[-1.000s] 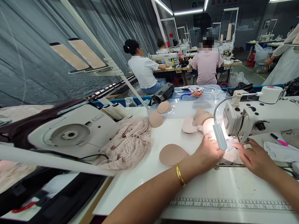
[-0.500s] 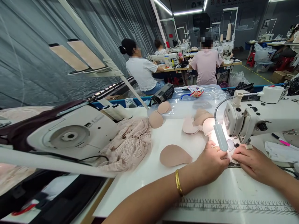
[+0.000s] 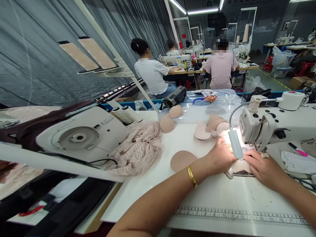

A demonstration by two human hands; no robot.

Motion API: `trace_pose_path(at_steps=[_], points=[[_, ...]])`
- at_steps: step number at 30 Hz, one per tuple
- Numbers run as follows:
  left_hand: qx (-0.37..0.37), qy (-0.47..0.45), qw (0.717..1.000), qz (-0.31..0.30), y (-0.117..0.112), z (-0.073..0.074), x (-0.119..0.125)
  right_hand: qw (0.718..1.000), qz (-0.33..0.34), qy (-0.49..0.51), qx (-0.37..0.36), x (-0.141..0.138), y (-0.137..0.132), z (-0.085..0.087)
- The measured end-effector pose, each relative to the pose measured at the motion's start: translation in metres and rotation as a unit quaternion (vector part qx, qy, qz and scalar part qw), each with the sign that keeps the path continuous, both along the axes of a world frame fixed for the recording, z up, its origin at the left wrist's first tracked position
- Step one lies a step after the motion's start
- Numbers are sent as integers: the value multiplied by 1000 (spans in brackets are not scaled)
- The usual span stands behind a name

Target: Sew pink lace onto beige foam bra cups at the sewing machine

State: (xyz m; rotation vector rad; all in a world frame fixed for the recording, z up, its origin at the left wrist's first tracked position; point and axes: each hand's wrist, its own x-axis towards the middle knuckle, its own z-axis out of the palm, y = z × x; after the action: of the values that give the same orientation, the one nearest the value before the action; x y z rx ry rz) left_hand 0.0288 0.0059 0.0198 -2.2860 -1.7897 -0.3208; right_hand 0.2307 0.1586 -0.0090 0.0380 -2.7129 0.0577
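Note:
My left hand (image 3: 221, 157), with a gold bangle on the wrist, rests curled on a pale lace-edged fabric piece (image 3: 239, 167) lying under the head of the white sewing machine (image 3: 276, 123). My right hand (image 3: 263, 169) presses down on the same piece from the right, fingers together beside the needle area. A small lamp on a gooseneck (image 3: 235, 143) shines on both hands and hides the fingertips of the left one. A beige bra cup pad (image 3: 181, 160) lies on the white table (image 3: 222, 194) just left of my left wrist.
More beige pads (image 3: 207, 130) are stacked behind the hands, with two others (image 3: 170, 119) further left. A heap of pink lace fabric (image 3: 138, 148) and another machine (image 3: 81, 136) sit at left. A ruler strip (image 3: 237, 217) runs along the table front. Several people sew at tables behind.
Both hands slid away from me along the machine bed with the fabric piece, closer under the lamp. The view shifted slightly to the left.

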Motion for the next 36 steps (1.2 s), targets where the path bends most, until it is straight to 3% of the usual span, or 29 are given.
trace_pose_path(at_steps=[5,7,9,11,16,19,22,23,25,27,29,30,32,36], points=[[30,-7,999,11,-1,-1,-8,1000,-8,-3,-4,0,0,-2],[111,-40,989,85,-1,3,-12,1000,-11,-1,-9,0,1,-4],[207,-103,956,181,4,10,-18,1000,-12,-1,-16,1,3,-7],[233,-188,923,243,15,18,-27,1000,-14,-5,-27,1,3,-8],[131,-396,876,242,47,29,-54,998,-16,-11,-55,1,2,-7],[202,-417,845,267,42,42,-69,997,-23,-11,-67,1,1,-7],[358,-391,806,262,12,63,-72,997,-26,-4,-66,1,0,-9],[406,-354,808,239,0,68,-68,998,-29,-3,-65,1,0,-10],[411,-234,862,182,-24,67,-51,997,-37,-4,-63,1,0,-12],[284,-133,941,126,-41,53,-27,997,-41,-9,-61,1,-1,-14],[83,-62,993,51,-47,30,-2,998,-36,-11,-55,1,0,-14],[2,-37,999,27,-47,19,9,998,-32,-11,-51,1,0,-14],[-68,-16,997,18,-40,3,23,999,-29,-11,-42,1,1,-13],[-72,-27,997,24,-22,-6,28,999,-30,-17,-41,2,2,-10]])
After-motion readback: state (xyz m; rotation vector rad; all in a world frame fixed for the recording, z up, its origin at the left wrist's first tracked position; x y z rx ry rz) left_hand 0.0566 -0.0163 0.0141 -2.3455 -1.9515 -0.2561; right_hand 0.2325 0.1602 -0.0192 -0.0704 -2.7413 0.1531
